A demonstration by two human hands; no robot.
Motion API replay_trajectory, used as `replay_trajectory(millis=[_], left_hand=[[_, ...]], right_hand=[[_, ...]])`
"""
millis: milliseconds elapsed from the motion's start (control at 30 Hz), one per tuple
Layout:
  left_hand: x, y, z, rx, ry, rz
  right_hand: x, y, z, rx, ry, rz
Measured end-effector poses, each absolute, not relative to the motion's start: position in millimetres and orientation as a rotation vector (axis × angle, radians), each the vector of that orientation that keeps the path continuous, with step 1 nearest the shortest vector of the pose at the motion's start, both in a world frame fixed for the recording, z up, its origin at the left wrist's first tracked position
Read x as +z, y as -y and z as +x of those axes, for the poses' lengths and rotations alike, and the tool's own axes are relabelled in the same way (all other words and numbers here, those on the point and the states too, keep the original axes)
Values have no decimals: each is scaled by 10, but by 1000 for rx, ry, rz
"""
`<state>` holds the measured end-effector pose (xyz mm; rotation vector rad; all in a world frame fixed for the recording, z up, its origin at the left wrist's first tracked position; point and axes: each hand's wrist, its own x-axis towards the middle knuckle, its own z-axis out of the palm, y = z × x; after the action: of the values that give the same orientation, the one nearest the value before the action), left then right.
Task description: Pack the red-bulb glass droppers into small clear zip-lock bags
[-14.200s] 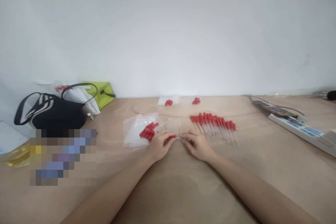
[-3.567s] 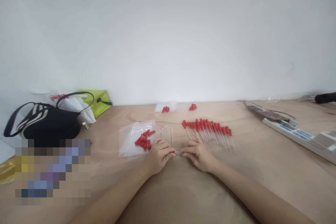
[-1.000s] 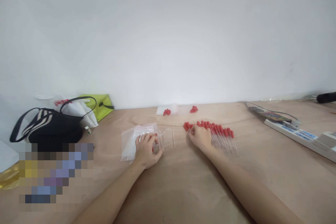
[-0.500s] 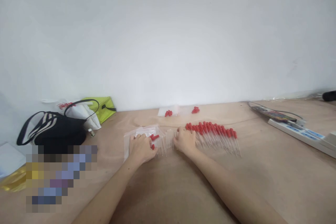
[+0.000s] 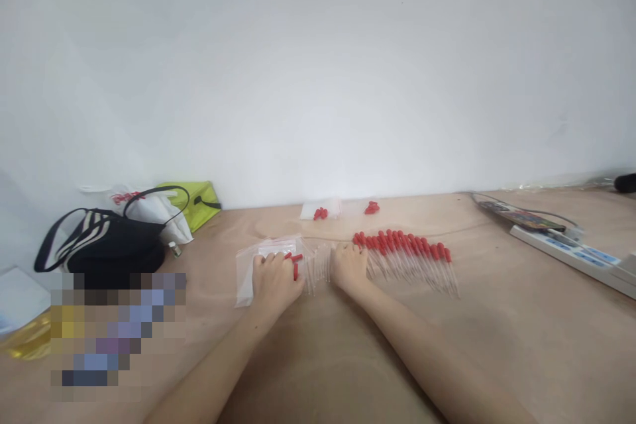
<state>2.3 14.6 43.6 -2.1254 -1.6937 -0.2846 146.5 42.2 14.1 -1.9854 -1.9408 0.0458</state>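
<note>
One head cam — looks fwd & down over the wooden table (image 5: 497,318), wall behind; hands near centre, mid-range.

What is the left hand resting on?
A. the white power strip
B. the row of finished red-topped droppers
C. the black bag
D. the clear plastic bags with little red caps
D: the left hand lies on the clear plastic bags, with loose red caps showing beside its fingers.
</note>
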Motion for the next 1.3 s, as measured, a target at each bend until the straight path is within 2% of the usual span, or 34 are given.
replay_trajectory(millis=[100, 200, 333, 533, 900, 1300], left_hand=[[433, -105, 85, -463, 1615, -2209], [344, -48, 173, -669, 1443, -2405], [176, 16, 266, -673, 1361, -2592], [77, -5, 302, -801, 1365, -2686], [-35, -35, 329, -1001, 1373, -2849], [-20, -24, 327, -954, 1304, -2886]], right_hand=[[86, -333, 1634, -42, 1961, -1871], [-47, -186, 1913, -215, 1960, -1575], [-211, 48, 2335, -314, 2023, -1294], [-227, 172, 2567, -245, 2009, -1328], [-200, 219, 2315, 265, 2015, -1061], [-170, 243, 2274, 162, 2146, -1086]])
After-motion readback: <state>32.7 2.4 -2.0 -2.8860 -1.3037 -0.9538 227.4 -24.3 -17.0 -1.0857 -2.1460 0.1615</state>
